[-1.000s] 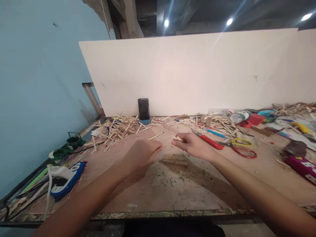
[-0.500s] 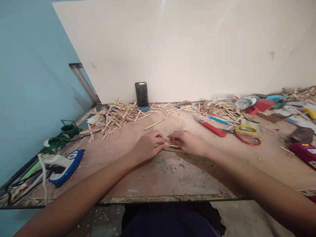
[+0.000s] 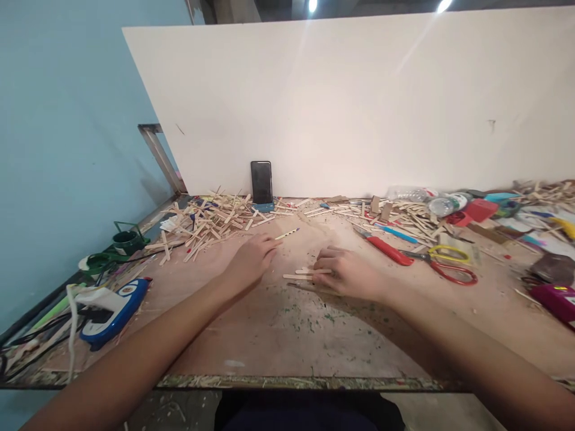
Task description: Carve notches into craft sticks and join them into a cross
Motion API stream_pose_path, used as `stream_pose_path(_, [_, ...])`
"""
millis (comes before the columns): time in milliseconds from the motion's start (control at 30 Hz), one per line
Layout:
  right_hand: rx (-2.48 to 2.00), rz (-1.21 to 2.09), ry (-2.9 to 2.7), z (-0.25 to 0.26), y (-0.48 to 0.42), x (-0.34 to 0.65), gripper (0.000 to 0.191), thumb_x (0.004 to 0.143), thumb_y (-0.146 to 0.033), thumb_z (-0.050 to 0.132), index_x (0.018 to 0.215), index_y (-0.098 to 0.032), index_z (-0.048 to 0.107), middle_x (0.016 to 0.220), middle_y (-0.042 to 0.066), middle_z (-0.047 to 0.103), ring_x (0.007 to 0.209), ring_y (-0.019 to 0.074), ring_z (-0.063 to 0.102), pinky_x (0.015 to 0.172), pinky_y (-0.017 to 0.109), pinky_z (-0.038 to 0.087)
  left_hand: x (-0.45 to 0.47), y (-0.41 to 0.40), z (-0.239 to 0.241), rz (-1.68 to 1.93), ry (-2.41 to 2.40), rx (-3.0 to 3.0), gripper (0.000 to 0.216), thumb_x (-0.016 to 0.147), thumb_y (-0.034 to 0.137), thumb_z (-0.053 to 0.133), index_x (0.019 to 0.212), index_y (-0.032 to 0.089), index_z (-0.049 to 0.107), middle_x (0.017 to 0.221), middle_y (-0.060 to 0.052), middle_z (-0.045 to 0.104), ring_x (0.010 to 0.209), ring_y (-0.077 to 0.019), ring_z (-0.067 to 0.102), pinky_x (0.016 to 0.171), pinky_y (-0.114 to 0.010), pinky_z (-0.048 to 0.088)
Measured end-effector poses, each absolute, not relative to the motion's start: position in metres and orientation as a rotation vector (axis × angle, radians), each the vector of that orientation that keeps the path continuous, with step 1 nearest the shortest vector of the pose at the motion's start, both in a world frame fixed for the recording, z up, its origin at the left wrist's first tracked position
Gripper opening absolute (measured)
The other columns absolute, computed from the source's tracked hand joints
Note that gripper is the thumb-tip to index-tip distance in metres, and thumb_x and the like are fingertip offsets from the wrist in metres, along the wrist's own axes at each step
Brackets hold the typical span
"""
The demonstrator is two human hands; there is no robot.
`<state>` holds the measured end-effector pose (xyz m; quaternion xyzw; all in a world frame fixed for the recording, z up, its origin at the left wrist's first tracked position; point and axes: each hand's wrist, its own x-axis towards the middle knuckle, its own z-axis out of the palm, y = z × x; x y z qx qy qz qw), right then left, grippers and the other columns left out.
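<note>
Apparently right hand (image 3: 348, 274) on sticks (image 3: 305, 274).

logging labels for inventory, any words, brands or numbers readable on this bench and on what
No text can be read.
Magenta box at the right edge: pale print, too blurred.
Plastic bottles at the back: labels too small.
Blue and white device on the left: markings illegible.
Phone against the board: screen dark, nothing showing.
</note>
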<state>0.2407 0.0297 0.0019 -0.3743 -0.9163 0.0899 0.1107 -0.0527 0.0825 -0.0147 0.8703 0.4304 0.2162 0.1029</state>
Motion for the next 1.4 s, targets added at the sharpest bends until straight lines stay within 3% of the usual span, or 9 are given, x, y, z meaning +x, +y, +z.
stream_pose_path(133, [-1.043, 0.324, -2.775, 0.004, 0.022, 0.232, 0.023, 0.108, -0.039, 0.072, 0.109, -0.016, 0.075, 0.105, 0.004, 0.076, 0.092, 0.0183, 0.073, 0.086, 0.039, 0.065, -0.058, 0.106, 0.002, 0.583, 1.327, 2.473, 0.039, 0.109, 0.042, 0.072, 0.141, 0.019, 0.068, 0.140, -0.012, 0.071, 0.120, -0.0265, 0.073, 0.103, -0.049, 0.066])
stream_pose_path(300, [-1.146, 0.269, -2.802, 0.012, 0.019, 0.229, 0.022, 0.111, -0.037, 0.068, 0.115, -0.017, 0.075, 0.112, 0.006, 0.076, 0.103, 0.0210, 0.074, 0.096, 0.044, 0.064, -0.039, 0.133, 0.002, 0.478, 1.346, 2.425, 0.038, 0.108, 0.042, 0.073, 0.139, 0.019, 0.069, 0.143, -0.012, 0.070, 0.125, -0.0280, 0.071, 0.107, -0.052, 0.064])
stream_pose_path(567, [-1.977, -0.042, -2.413, 0.025, 0.053, 0.272, 0.036, 0.108, -0.041, 0.072, 0.136, -0.020, 0.071, 0.141, 0.012, 0.071, 0.123, 0.0273, 0.072, 0.105, 0.051, 0.063, -0.010, 0.146, -0.005, 0.547, 1.401, 2.074, 0.041, 0.108, 0.042, 0.074, 0.141, 0.018, 0.068, 0.143, -0.012, 0.069, 0.123, -0.0281, 0.072, 0.105, -0.051, 0.065])
stream_pose_path(800, [-2.445, 0.022, -1.986, 0.025, 0.073, 0.327, 0.041, 0.107, -0.042, 0.074, 0.140, -0.017, 0.069, 0.140, 0.013, 0.071, 0.120, 0.0277, 0.073, 0.102, 0.051, 0.064, -0.009, 0.084, 0.009, 0.758, 1.181, 1.524, 0.038, 0.109, 0.046, 0.071, 0.133, 0.016, 0.069, 0.124, -0.009, 0.074, 0.102, -0.0214, 0.074, 0.089, -0.040, 0.067])
stream_pose_path(933, [-2.294, 0.145, -1.946, 0.023, 0.077, 0.325, 0.041, 0.107, -0.042, 0.074, 0.140, -0.017, 0.069, 0.140, 0.013, 0.071, 0.120, 0.0276, 0.073, 0.101, 0.050, 0.065, -0.003, 0.033, 0.004, 0.827, 1.020, 1.223, 0.046, 0.113, 0.062, 0.057, 0.121, 0.017, 0.064, 0.081, 0.004, 0.059, 0.053, -0.0067, 0.046, 0.048, -0.020, 0.043])
stream_pose_path(1033, [-2.010, 0.221, -1.988, 0.028, 0.072, 0.307, 0.038, 0.107, -0.042, 0.073, 0.137, -0.018, 0.070, 0.136, 0.012, 0.072, 0.116, 0.0261, 0.074, 0.099, 0.049, 0.065, 0.003, 0.017, 0.001, 0.821, 0.907, 1.115, 0.057, 0.099, 0.076, 0.069, 0.115, 0.023, 0.056, 0.064, 0.014, 0.038, 0.041, -0.0051, 0.024, 0.037, -0.017, 0.028])
stream_pose_path(1100, [-1.779, 0.277, -2.034, 0.031, 0.062, 0.292, 0.036, 0.109, -0.043, 0.070, 0.135, -0.017, 0.070, 0.130, 0.011, 0.074, 0.109, 0.0237, 0.075, 0.095, 0.045, 0.066, 0.007, 0.015, 0.000, 0.810, 0.851, 1.079, 0.062, 0.090, 0.078, 0.077, 0.113, 0.025, 0.054, 0.059, 0.016, 0.037, 0.039, -0.0057, 0.025, 0.037, -0.016, 0.032])
stream_pose_path(1233, [-1.371, 0.337, -2.133, 0.029, 0.034, 0.265, 0.039, 0.120, -0.043, 0.037, 0.133, -0.022, 0.066, 0.115, 0.009, 0.080, 0.104, 0.0219, 0.077, 0.092, 0.038, 0.064, 0.009, 0.011, -0.004, 0.787, 0.781, 1.021, 0.066, 0.089, 0.079, 0.076, 0.119, 0.027, 0.050, 0.056, 0.015, 0.048, 0.038, -0.0082, 0.036, 0.043, -0.020, 0.046])
stream_pose_path(1400, [-1.139, 0.337, -2.205, 0.014, 0.012, 0.244, 0.038, 0.119, -0.046, 0.041, 0.122, -0.023, 0.070, 0.109, 0.009, 0.082, 0.097, 0.0232, 0.079, 0.083, 0.036, 0.061, 0.004, 0.002, -0.012, 0.699, 0.732, 0.971, 0.067, 0.092, 0.081, 0.075, 0.120, 0.026, 0.047, 0.061, 0.011, 0.061, 0.044, -0.0096, 0.051, 0.059, -0.029, 0.062])
